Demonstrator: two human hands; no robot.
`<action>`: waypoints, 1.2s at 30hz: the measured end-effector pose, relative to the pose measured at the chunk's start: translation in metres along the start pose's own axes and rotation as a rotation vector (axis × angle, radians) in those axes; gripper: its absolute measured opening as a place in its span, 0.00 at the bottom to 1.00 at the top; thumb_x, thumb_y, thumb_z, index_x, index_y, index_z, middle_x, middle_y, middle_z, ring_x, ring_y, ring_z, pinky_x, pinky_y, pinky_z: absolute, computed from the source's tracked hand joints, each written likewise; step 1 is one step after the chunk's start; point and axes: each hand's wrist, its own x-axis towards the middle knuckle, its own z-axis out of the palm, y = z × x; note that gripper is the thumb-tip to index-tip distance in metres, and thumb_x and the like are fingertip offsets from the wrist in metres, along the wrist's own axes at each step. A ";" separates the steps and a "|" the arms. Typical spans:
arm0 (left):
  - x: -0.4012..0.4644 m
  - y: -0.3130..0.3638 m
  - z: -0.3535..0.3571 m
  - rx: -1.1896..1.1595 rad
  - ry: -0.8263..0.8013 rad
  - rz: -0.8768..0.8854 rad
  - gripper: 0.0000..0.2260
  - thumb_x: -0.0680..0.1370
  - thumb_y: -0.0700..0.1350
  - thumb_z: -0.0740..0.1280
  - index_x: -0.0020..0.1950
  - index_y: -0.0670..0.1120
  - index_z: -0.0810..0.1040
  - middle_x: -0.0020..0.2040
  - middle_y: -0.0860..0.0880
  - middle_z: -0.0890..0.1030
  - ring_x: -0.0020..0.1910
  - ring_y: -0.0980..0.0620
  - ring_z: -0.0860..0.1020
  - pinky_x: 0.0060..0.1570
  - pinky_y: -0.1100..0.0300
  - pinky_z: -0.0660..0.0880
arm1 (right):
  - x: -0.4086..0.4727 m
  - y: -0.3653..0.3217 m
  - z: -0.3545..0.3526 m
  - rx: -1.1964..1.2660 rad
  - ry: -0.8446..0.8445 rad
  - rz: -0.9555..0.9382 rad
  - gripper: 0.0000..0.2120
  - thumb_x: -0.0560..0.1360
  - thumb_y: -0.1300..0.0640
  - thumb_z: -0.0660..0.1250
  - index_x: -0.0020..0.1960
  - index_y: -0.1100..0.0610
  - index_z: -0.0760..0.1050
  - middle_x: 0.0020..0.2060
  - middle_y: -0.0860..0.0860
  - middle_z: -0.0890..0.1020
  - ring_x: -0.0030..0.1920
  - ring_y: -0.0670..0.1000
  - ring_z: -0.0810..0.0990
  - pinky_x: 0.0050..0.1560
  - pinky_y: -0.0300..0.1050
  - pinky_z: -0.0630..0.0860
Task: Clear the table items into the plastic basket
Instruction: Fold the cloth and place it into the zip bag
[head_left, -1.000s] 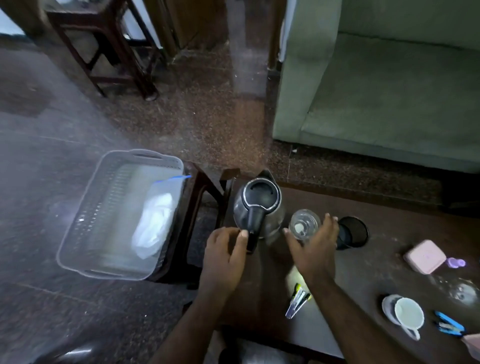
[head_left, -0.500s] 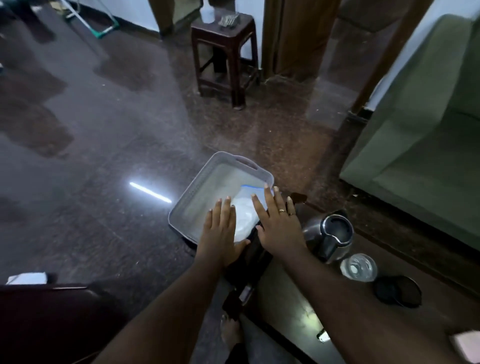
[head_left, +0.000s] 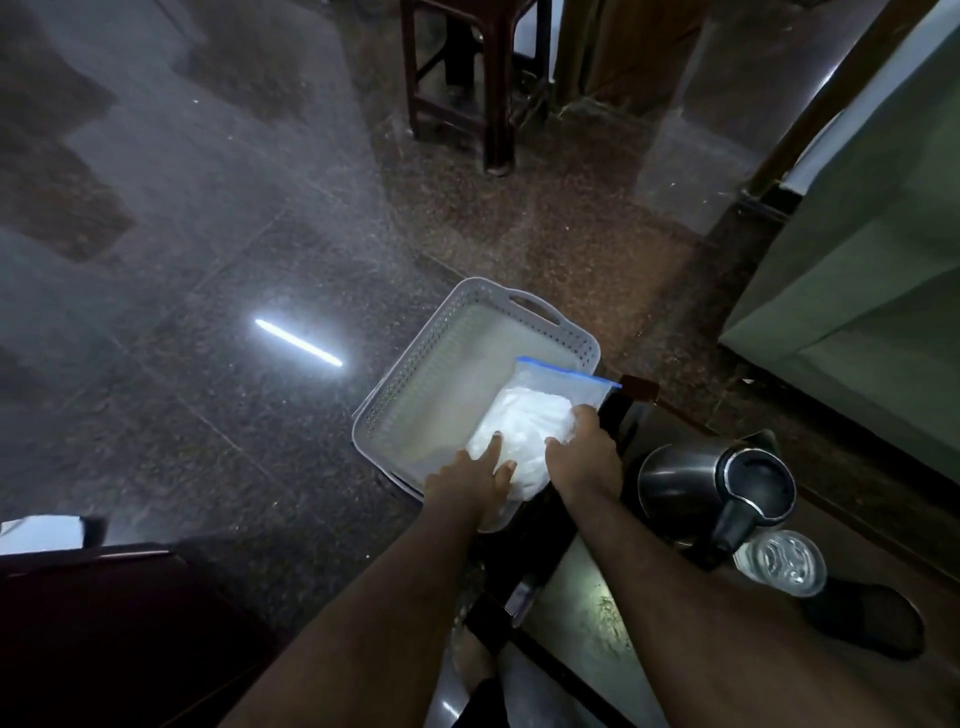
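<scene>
The plastic basket (head_left: 415, 374), a grey perforated tray with a handle slot in its far end, served as the landmark; it sat at a dark wooden edge above the speckled floor. Inside it, against the near right corner, lay a clear zip bag (head_left: 540, 415) with a blue seal strip, holding something white and crumpled.

The left hand (head_left: 470, 480) reached over the basket's near rim. Its fingers were spread and laid flat, the fingertips pressing on the near left part of the bag; it was not clenched around anything. The palm hung over the rim itself.

Just to its right, the right hand (head_left: 582, 457) rested on the bag's near right edge, at the basket's right-hand corner. Its fingers curled down over the plastic in a loose grasp; how firmly they pinched the bag could not be told, since the fingertips were hidden beneath the knuckles. The two hands sat close together, with white bag showing between them.

Right of the basket, on the dark table (head_left: 582, 618), stood a steel kettle (head_left: 675, 478) with a black lid and handle, apart from the right hand. Nearer and further right of the basket, a clear glass (head_left: 787, 564) stood just beside the kettle's handle, and a black round object (head_left: 867, 618) lay beyond it.
</scene>
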 end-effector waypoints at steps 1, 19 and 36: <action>0.000 0.001 -0.002 -0.077 -0.012 0.004 0.26 0.81 0.63 0.48 0.79 0.61 0.52 0.71 0.39 0.71 0.68 0.38 0.72 0.67 0.43 0.67 | 0.000 -0.002 -0.002 0.070 0.007 0.009 0.24 0.74 0.55 0.68 0.69 0.50 0.68 0.63 0.57 0.78 0.62 0.61 0.77 0.60 0.51 0.73; -0.138 0.151 -0.134 -1.684 -0.380 0.482 0.20 0.80 0.39 0.66 0.72 0.48 0.70 0.66 0.41 0.80 0.61 0.39 0.80 0.47 0.46 0.81 | -0.092 0.042 -0.248 1.265 0.064 -0.080 0.53 0.69 0.68 0.76 0.78 0.39 0.48 0.57 0.55 0.81 0.52 0.55 0.84 0.48 0.56 0.83; -0.269 0.357 -0.135 -1.264 -0.449 0.681 0.18 0.78 0.40 0.69 0.67 0.47 0.75 0.63 0.42 0.82 0.60 0.40 0.81 0.48 0.44 0.81 | -0.196 0.221 -0.452 1.018 0.444 -0.270 0.12 0.69 0.56 0.78 0.50 0.52 0.81 0.43 0.55 0.80 0.42 0.55 0.82 0.47 0.55 0.82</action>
